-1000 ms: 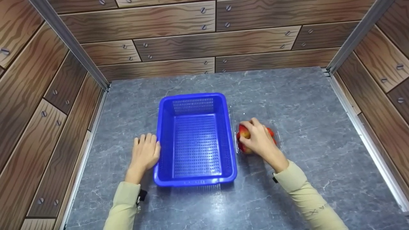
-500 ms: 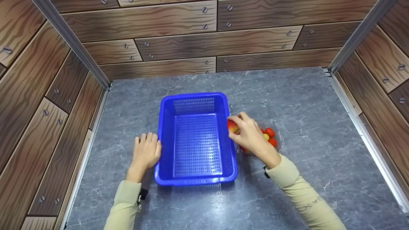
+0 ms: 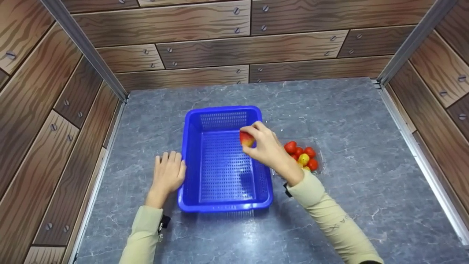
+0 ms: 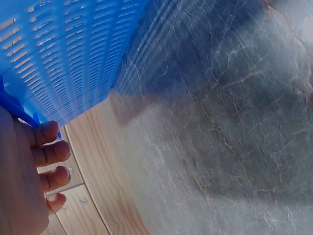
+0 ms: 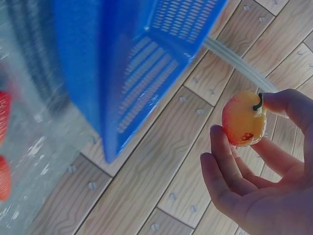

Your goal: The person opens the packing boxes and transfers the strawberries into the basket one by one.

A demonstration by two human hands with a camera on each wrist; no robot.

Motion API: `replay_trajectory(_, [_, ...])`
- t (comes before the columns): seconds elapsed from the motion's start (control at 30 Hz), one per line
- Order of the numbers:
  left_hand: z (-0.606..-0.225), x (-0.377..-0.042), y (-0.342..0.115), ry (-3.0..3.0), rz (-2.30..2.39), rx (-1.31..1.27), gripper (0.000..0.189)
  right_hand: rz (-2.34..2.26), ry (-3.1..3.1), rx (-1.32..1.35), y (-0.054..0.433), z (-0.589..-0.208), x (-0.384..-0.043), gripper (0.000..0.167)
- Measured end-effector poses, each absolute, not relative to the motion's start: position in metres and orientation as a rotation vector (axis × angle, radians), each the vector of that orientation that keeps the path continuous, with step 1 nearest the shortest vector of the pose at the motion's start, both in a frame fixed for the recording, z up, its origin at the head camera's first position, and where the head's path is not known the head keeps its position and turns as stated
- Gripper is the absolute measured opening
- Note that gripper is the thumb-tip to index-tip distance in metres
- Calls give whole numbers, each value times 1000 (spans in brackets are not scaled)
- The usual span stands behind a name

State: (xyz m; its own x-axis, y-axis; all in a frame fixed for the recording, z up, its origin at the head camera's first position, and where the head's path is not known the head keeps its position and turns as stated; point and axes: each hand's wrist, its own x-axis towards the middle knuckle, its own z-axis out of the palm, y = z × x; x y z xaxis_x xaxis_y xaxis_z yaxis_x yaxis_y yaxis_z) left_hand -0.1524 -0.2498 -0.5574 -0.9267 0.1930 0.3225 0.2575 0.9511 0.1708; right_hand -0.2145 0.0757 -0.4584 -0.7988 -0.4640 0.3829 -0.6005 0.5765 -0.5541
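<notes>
My right hand (image 3: 269, 148) pinches a small red-and-yellow apple (image 3: 246, 139) between thumb and fingertips, above the right part of the blue basket (image 3: 225, 210). In the right wrist view the apple (image 5: 243, 119) shows its dark stem, and the fingers curve round its lower side. My left hand (image 3: 168, 174) rests against the basket's left rim. The left wrist view shows this hand (image 4: 32, 171) with loosely bent fingers beside the slotted wall (image 4: 73, 54); its thumb is hidden there. No fruit shows inside the basket.
A clear plastic box (image 3: 321, 156) stands right of the basket, with several small red fruits (image 3: 309, 151) and yellow fruits (image 3: 303, 159) in it. The grey marbled tabletop (image 3: 351, 121) is bounded by wood-patterned walls (image 3: 205, 55) at the back and sides.
My right hand has lifted the apple from the clear box and carried it left, over the basket's rim. The left hand has stayed at the basket's left side.
</notes>
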Motion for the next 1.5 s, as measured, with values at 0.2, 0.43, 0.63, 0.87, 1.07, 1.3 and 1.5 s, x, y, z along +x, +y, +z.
replay_trajectory(0.2, [-557,-152,-249,-2806,-301,-319,24,1048,-2591,938,52,-458,-216,44])
replay_trajectory(0.43, [-557,-154,-250,-2807,-307,-318,24,1060,-2643,952,28,-467,-219,45])
replay_trajectory(0.63, [-559,-154,-250,-2809,-307,-316,25,1032,-2718,957,11,-483,-221,43])
replay_trajectory(0.87, [-559,-154,-250,-2807,-305,-312,25,1006,-2824,973,-4,-501,-226,42])
replay_trajectory(1.07, [-559,-153,-249,-2817,-309,-305,25,952,-2910,985,-15,-517,-228,44])
replay_trajectory(1.3, [-558,-154,-249,-2811,-314,-301,25,789,-2944,1075,-21,-538,-227,44])
replay_trajectory(1.5, [-560,-154,-250,-2817,-320,-299,24,715,-2991,1123,-23,-549,-227,42])
